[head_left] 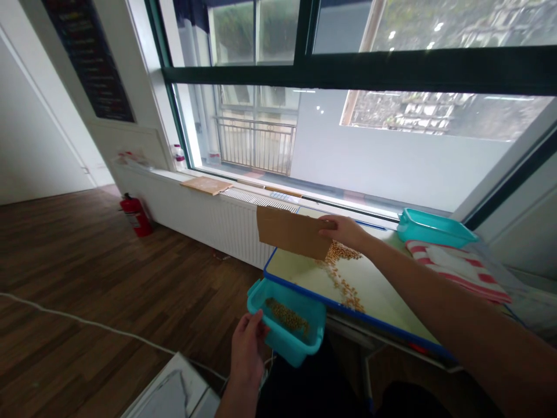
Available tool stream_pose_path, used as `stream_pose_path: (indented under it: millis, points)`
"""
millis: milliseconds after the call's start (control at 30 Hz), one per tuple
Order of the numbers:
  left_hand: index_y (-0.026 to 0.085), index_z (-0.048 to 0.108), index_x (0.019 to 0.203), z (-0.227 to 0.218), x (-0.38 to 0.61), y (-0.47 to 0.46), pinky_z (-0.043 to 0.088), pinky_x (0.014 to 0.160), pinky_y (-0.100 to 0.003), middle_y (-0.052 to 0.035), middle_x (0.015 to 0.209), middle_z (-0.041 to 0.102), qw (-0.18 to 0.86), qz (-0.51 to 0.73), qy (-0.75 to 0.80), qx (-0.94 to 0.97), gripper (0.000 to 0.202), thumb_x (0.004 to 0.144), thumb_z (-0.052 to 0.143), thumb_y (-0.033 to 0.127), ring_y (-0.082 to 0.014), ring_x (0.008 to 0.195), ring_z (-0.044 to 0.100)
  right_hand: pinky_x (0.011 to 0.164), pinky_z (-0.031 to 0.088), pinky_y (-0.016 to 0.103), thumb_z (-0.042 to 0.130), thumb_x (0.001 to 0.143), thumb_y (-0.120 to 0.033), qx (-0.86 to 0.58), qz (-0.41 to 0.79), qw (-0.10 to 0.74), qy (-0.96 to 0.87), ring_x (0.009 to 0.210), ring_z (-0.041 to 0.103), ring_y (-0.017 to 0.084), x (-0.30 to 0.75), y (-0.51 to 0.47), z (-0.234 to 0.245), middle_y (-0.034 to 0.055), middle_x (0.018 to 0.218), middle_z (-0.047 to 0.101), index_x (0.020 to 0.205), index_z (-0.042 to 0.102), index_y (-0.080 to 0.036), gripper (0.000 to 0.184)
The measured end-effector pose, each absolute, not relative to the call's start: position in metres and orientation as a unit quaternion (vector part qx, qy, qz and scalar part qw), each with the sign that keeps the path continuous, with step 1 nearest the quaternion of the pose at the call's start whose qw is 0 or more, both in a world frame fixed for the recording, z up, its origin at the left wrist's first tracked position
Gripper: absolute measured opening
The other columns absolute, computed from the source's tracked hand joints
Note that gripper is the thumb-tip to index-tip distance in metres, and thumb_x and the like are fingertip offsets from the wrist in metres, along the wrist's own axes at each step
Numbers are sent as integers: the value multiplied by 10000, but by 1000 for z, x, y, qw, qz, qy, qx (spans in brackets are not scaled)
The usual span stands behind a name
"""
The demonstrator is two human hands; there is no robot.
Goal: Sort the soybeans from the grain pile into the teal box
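My left hand [249, 342] grips the near left rim of a turquoise plastic basin [291, 348], held just below the table's front edge. Small tan beans [287, 316] lie on the bottom of that basin. Over the table, my right hand [342, 231] pinches the right end of a flat piece of brown cardboard [291, 232], tilted and reaching past the table's left edge. More beans [343, 278], orange-tan, are spread on the pale yellow tabletop [383, 290] under and right of the cardboard. Part of the tabletop is hidden by my right forearm.
A second turquoise basin [435, 229] and a red-and-white striped cloth [456, 270] are at the table's right end. Behind stand a white radiator [235, 232] and a window. A fire extinguisher [136, 216] stands at left; a white cable [87, 320] crosses the floor.
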State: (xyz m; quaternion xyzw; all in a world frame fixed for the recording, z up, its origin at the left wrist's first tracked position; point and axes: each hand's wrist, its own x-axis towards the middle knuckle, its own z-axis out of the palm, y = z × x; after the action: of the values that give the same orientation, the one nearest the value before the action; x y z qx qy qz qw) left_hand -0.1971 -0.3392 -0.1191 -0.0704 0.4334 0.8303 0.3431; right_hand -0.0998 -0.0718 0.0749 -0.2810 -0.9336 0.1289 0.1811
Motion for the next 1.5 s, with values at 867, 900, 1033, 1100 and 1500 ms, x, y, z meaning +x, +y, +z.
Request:
stream_pose_path:
  millis: [867,900,1033,1100,1500]
  points:
    - [153,523,569,-98,-184,-336,416,434,-168,52,480,499,355,833,421,-62,291,534,794,255,-59,419,481,634,398,270,491,712,-225,-288,-56,58,-954,799,588,192,-138,-93,96,42,947,685,998,678,-255,343]
    - [153,525,573,-97,-186,-337,412,430,-166,52,480,500,354,835,417,-62,287,540,792,254,-58,418,481,636,398,268,476,723,-222,-283,-55,63,-956,803,587,189,-139,-94,90,35,945,686,992,676,-264,338]
    - [151,530,583,-95,-194,-341,394,413,-160,51,475,500,351,838,414,-62,277,548,788,247,-58,411,480,682,416,282,435,741,-187,-271,-47,80,-958,826,587,191,-140,-91,69,34,913,689,980,683,-264,353]
    - [149,530,583,-94,-200,-342,394,412,-160,50,475,502,351,837,417,-55,277,542,789,238,-61,413,487,730,426,295,435,731,-164,-263,-40,93,-959,867,587,200,-139,-86,61,36,921,692,983,692,-270,376]
    - [143,536,575,-95,-217,-349,411,424,-169,56,469,500,317,847,424,-56,276,512,791,224,-58,405,477,880,445,251,427,634,-28,-154,15,129,-979,916,615,150,-122,-70,40,-20,937,714,932,724,-260,480]
